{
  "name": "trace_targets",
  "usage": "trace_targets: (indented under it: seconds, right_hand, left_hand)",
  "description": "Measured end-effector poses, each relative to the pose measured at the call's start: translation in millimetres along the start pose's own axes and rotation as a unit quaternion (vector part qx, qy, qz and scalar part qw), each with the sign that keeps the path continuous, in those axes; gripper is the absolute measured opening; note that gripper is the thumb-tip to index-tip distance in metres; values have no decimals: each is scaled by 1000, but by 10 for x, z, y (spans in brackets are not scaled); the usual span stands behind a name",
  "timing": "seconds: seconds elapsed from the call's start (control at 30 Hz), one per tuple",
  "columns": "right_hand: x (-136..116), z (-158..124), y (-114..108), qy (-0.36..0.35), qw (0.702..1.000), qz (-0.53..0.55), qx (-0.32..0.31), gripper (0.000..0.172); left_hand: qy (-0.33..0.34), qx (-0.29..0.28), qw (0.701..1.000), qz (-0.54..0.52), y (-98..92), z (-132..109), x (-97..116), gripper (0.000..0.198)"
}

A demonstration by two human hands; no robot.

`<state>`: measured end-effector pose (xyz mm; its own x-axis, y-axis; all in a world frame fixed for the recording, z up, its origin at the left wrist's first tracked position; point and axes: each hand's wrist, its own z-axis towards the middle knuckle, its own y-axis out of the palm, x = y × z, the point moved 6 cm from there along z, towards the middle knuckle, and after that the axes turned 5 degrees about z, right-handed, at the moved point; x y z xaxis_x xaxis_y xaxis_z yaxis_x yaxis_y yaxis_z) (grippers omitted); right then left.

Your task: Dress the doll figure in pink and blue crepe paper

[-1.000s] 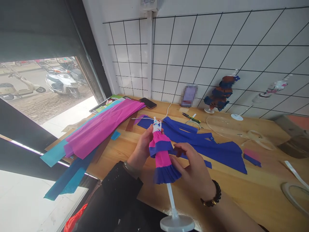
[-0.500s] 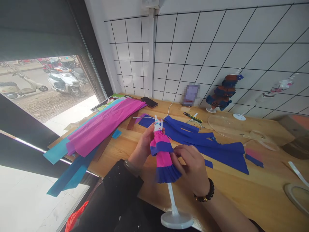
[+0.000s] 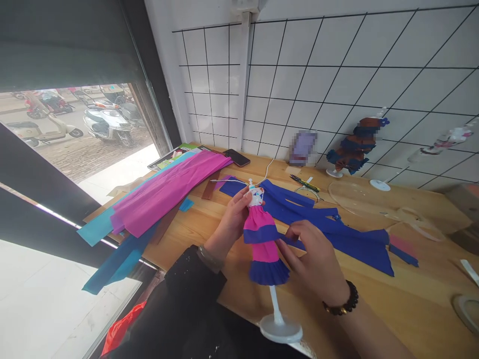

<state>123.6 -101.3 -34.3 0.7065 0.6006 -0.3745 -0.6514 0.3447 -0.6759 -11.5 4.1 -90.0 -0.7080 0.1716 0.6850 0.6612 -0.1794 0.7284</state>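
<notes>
Over the near table [image 3: 392, 299] edge: doll [image 3: 262, 239] in a pink-and-blue paper skirt, upright on its stand [image 3: 280, 329], whose base sits at 6 o'clock by my sleeve.
Left hand [image 3: 232, 219]: closed round the doll's chest from 9 o'clock, thumb up by its head.
Right hand [image 3: 318, 264]: fingertips pinched together on the upper blue band at the doll's 3 o'clock; bracelet [image 3: 342, 301] on the wrist.
Change: a second ago my right fingers were spread loosely beside the skirt; now they have closed on the band's edge. My left grip is unchanged, and the doll has drifted slightly right.
Meaning: I judge that I am now working the band itself, not just steadying the doll.
Around: blue paper [image 3: 337, 229] at 1 to 3 o'clock; pink paper [image 3: 168, 192] at 10; phone [image 3: 236, 158] at 11; scissors [image 3: 305, 183] at 1; second doll [image 3: 355, 144] by the wall at 2.
In the way: the blue paper lies just behind my right fingertips, so its loose strips are close to the pinch.
</notes>
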Motion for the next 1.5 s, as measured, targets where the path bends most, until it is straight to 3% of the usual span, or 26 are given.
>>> trace_targets:
  seconds: [0.1, 0.2, 0.47, 0.77, 1.07, 1.23, 1.5]
  right_hand:
    - [57, -50, -84, 27, 998, 29, -42, 11]
    - [37, -78, -201, 35, 999, 29, -9, 13]
    - [-298, 35, -42, -135, 980, -149, -7, 16]
    - [-371, 187, 87, -218, 956, -194, -41, 14]
    - [-333, 201, 43, -207, 968, -136, 34, 22]
    - [-303, 179, 78, -213, 967, -142, 21, 25]
    - [-116, 110, 66, -156, 978, -139, -2, 42]
  left_hand:
    - [41, 16, 999, 29, -29, 30, 7, 46]
    - [60, 37, 994, 79, -52, 28, 19, 42]
    - [95, 80, 978, 169, -64, -13, 83, 35]
    - [93, 89, 981, 149, 23, -51, 119, 37]
    - [87, 81, 979, 165, 2, -51, 94, 40]
    - [79, 93, 982, 141, 24, -79, 121, 39]
    - [77, 80, 985, 133, 57, -77, 113, 40]
